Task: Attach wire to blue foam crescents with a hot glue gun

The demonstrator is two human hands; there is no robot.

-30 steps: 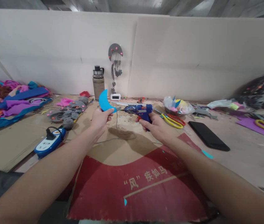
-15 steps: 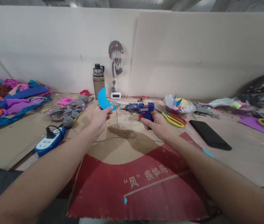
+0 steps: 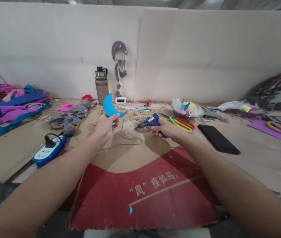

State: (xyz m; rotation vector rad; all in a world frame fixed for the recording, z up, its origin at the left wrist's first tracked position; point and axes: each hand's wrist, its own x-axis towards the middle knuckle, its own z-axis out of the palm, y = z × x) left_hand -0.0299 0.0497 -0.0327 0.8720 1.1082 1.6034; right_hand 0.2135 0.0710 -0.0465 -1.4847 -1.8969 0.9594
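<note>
Between the fingers of my left hand (image 3: 105, 127) is a blue crescent cutout (image 3: 110, 106), held upright above the cardboard. A small grey piece lies at its right tip, and a thin grey cord (image 3: 127, 144) hangs from there and trails over the cardboard sheet (image 3: 115, 162). My right hand (image 3: 166, 129) grips a dark blue hot glue gun (image 3: 150, 121) by its handle. The gun's nozzle points left and slightly down, low over the cardboard and apart from the crescent.
Yellow-and-red scissors (image 3: 181, 124) and a black phone (image 3: 218, 138) lie to the right. A blue power strip (image 3: 49, 150), grey felt pieces (image 3: 68, 117) and a colourful fabric pile (image 3: 13, 105) are on the left. A bottle (image 3: 102, 86) and small clock (image 3: 120, 100) stand behind.
My right hand has lowered the glue gun, tilting its nozzle downward. My left hand still holds the blue crescent in nearly the same spot. The whole view has shifted slightly.
</note>
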